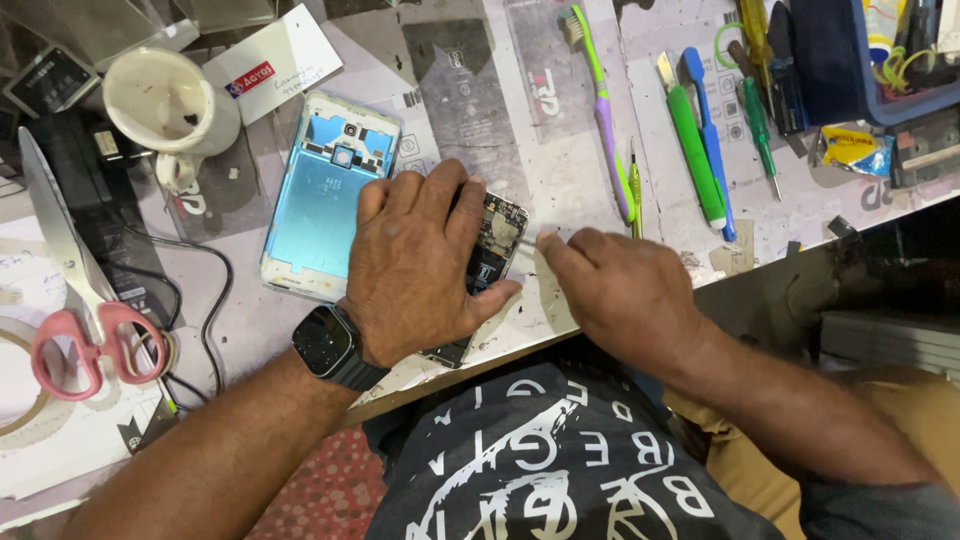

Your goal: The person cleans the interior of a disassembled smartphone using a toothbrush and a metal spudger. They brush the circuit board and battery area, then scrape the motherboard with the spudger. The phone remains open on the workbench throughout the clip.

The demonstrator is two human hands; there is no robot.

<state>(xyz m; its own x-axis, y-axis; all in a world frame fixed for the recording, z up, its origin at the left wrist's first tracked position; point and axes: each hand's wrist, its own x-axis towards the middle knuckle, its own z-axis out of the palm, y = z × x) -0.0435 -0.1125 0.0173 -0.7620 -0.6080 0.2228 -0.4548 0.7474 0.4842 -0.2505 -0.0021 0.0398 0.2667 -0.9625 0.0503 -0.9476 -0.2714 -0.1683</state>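
Observation:
My left hand (420, 260) lies flat over an opened phone body (497, 238), pressing it onto the worktop; only the phone's circuit-board end and a bottom corner show past my fingers. My right hand (620, 290) pinches thin metal tweezers (528, 240), whose tip reaches the phone's upper edge. A dark smartwatch (325, 342) sits on my left wrist. The phone's detached light-blue back cover (325, 195) lies inside-up just left of my left hand.
Pink-handled scissors (75, 300) and tape lie at the left, with a white mug (170, 105) behind them. A purple-green toothbrush (605, 110), green and blue tools (700, 140) and screwdrivers (760, 130) lie at the right. A blue tray (850, 70) stands far right. The table edge runs under my wrists.

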